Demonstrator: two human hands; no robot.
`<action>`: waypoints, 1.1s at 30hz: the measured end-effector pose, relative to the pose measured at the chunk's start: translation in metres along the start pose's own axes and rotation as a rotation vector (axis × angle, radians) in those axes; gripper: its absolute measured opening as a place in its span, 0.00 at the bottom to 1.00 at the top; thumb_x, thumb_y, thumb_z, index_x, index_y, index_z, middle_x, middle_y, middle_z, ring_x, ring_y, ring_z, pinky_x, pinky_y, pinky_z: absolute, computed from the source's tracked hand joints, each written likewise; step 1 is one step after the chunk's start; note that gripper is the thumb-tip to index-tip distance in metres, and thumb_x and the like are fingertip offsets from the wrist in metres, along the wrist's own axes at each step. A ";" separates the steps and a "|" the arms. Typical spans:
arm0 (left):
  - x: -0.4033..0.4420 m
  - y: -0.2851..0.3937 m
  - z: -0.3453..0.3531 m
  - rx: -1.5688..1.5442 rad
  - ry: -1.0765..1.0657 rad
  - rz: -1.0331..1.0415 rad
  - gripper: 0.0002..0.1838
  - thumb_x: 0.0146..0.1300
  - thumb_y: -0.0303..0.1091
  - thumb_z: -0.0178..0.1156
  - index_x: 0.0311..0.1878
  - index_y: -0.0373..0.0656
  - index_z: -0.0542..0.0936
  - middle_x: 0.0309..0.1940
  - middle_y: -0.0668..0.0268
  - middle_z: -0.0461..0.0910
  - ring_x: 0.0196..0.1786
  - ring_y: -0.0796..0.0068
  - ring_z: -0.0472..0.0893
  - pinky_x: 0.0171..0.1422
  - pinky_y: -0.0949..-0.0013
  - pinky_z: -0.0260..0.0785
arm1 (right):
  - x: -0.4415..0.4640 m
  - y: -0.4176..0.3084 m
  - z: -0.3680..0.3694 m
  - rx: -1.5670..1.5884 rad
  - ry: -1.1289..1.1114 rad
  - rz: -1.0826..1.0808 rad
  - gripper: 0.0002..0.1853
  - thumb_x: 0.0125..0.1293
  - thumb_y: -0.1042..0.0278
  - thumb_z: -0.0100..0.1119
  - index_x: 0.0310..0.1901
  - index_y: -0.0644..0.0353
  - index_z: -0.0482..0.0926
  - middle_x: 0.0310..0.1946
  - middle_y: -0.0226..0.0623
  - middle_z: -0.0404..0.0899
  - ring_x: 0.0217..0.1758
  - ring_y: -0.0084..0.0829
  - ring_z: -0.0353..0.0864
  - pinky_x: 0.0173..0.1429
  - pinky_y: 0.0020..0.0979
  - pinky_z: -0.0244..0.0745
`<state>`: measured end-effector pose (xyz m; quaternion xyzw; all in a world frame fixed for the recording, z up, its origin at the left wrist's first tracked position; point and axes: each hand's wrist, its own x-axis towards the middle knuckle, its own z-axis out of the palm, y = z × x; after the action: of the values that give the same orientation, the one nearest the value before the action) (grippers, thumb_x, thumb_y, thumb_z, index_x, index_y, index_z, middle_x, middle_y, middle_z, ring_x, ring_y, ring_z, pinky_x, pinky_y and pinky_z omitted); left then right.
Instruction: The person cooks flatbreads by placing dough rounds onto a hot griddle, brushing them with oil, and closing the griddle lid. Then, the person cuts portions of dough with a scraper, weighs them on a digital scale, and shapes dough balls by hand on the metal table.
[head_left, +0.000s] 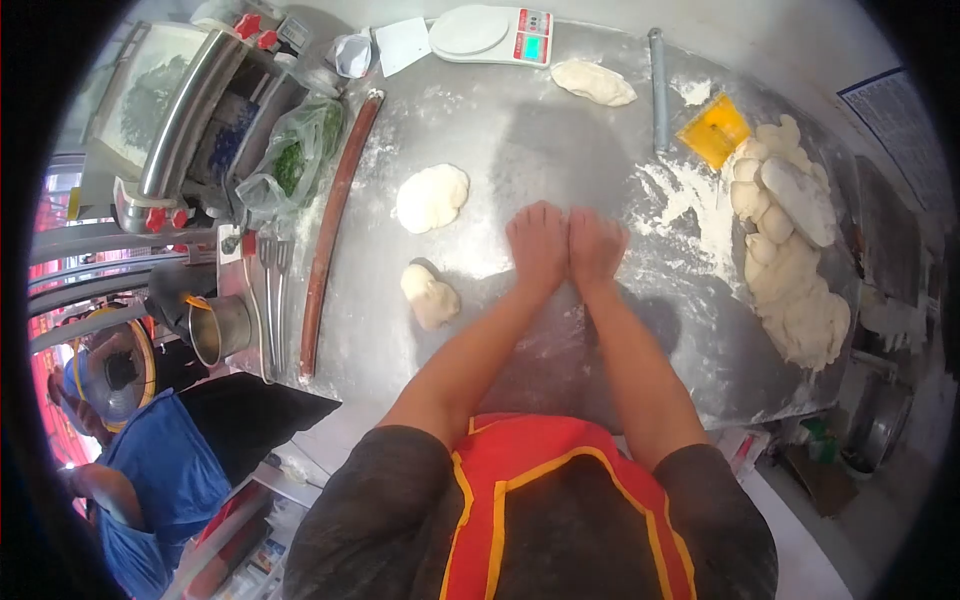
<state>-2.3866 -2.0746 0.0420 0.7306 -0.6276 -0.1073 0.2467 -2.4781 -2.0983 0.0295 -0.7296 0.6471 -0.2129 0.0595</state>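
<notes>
My left hand and my right hand are side by side at the middle of the floured metal table, thumbs nearly touching. Their fingers are curled and pressed downward; whatever may lie beneath them is hidden. To the left of my hands sit a flattened round dough piece and a smaller, lumpy dough piece. An oval dough piece lies near the far edge. Over on the right, a large mass of dough rests with several lumps piled at its upper end.
A yellow scraper and a grey rod lie at upper right. At the back is a digital scale. A long wooden rolling pin, tongs and bagged greens line the left. A person in blue is lower left.
</notes>
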 end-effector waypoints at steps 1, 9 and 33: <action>0.003 -0.006 0.001 0.001 -0.018 0.110 0.14 0.59 0.36 0.56 0.47 0.43 0.75 0.46 0.61 0.75 0.53 0.58 0.71 0.56 0.56 0.62 | 0.002 0.004 0.000 0.080 -0.015 -0.048 0.12 0.67 0.58 0.51 0.33 0.55 0.80 0.27 0.38 0.81 0.35 0.45 0.77 0.47 0.46 0.66; -0.017 -0.045 -0.050 -0.286 -0.398 0.200 0.18 0.49 0.32 0.64 0.45 0.43 0.76 0.41 0.58 0.76 0.47 0.52 0.74 0.52 0.54 0.67 | -0.024 0.020 -0.078 0.396 -0.390 -0.295 0.20 0.53 0.76 0.61 0.51 0.56 0.76 0.44 0.45 0.78 0.52 0.44 0.75 0.57 0.41 0.69; -0.070 -0.111 0.012 0.121 -0.071 0.273 0.29 0.63 0.48 0.55 0.63 0.43 0.68 0.64 0.52 0.67 0.69 0.54 0.62 0.71 0.51 0.51 | -0.049 -0.025 -0.050 0.200 -0.392 -0.175 0.32 0.61 0.55 0.58 0.65 0.60 0.64 0.60 0.48 0.69 0.65 0.47 0.65 0.68 0.49 0.56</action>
<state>-2.3090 -1.9994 -0.0338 0.6476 -0.7348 -0.0607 0.1921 -2.4778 -2.0378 0.0718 -0.8009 0.5331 -0.1346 0.2371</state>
